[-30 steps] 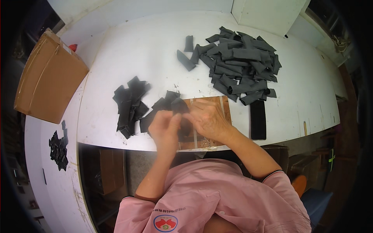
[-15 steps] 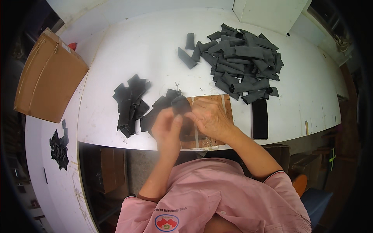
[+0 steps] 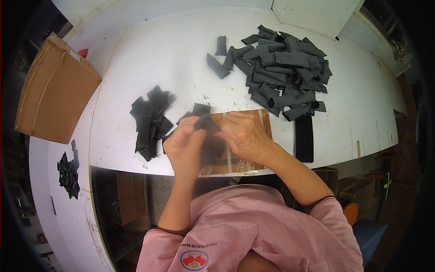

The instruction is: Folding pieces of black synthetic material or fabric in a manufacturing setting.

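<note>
Between my two hands is a short dark grey fabric tube (image 3: 206,123), slightly blurred. My left hand (image 3: 183,138) pinches its left side with the thumb along it. My right hand (image 3: 244,132) grips its right side, fingers curled. Beneath them lies a brown board (image 3: 267,136) with pale strips, at the table's front edge. More dark fabric pieces (image 3: 200,109) lie partly hidden behind my left hand. Left of these is a heap of black fabric pieces (image 3: 152,122). A large pile of grey fabric tubes (image 3: 290,68) spreads at the back right.
A flat black strip (image 3: 304,139) lies right of the board on the white table (image 3: 131,59). Two or three loose tubes (image 3: 217,66) sit left of the pile. At far left stand a cardboard box (image 3: 59,90) and a small black heap (image 3: 69,176) on a side table.
My left hand has shifted a little left and the held tube has tilted, its upper end moving left and down. My right hand stays nearly in place, still gripping.
</note>
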### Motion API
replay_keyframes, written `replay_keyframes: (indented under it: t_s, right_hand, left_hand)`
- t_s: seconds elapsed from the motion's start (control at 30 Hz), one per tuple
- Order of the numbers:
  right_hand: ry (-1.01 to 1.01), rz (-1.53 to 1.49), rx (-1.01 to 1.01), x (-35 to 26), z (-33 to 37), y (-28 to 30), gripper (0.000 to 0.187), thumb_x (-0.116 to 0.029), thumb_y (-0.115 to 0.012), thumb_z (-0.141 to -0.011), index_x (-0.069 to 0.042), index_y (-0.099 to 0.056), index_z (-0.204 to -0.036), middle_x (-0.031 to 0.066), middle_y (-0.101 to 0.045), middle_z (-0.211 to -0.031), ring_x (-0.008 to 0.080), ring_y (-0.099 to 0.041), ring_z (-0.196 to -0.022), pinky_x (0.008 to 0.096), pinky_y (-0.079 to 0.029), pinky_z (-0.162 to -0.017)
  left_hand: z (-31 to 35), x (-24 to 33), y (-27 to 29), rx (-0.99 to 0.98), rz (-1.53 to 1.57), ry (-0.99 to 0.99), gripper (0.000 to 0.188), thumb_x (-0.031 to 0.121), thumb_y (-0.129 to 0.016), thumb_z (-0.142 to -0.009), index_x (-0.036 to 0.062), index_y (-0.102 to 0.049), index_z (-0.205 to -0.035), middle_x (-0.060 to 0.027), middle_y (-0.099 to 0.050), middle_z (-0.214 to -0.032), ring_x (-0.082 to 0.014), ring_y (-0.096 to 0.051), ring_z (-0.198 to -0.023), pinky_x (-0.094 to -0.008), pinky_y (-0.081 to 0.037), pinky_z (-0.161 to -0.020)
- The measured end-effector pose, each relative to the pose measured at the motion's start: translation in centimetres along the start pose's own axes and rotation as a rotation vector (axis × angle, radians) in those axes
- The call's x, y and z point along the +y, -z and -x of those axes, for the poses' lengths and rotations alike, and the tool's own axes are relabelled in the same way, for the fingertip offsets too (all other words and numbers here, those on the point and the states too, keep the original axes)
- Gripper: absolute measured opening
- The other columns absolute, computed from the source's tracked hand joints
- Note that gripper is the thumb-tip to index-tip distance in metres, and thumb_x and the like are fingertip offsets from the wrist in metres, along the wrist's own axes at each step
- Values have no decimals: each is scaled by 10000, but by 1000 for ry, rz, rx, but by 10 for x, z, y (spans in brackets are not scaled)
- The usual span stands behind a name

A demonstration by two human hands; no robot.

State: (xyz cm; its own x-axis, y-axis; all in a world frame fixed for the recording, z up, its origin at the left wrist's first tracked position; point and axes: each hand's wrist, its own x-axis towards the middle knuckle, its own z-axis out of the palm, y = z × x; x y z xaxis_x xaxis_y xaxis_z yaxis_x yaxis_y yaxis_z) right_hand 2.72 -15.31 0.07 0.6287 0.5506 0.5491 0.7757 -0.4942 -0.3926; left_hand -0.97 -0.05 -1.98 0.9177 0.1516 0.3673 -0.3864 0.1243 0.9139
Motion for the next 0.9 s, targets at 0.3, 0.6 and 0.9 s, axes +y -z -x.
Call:
replay_keyframes:
  t_s: [0.3, 0.6, 0.9]
  right_hand:
    - [-30, -119, 98, 3, 6, -5, 147, -125, -624, -714, -7, -541, -741, 107, -521, -620, 273, -531, -561, 362, -416, -499]
    - [-12, -208, 204, 2, 3, -5, 139, -116, -597, -742, -8, -555, -818, 101, -574, -709, 280, -561, -608, 360, -442, -513]
    - [-17, -262, 133, 5, 12, -8, 147, -142, -556, -784, 4, -537, -774, 122, -554, -646, 301, -551, -558, 372, -426, -480]
  left_hand:
    - [-20, 20, -19, -102, 89, 55, 174, -45, -552, -713, -43, -581, -884, -84, -591, -876, -125, -557, -791, -239, -434, -733]
    - [-33, 28, -22, -216, -124, 80, 123, 25, -619, -718, -25, -606, -829, -57, -578, -856, -111, -537, -736, -221, -425, -670]
    - [-30, 27, -24, -284, -229, 74, 175, 78, -657, -691, -28, -595, -815, -92, -577, -802, -124, -546, -694, -239, -428, -632]
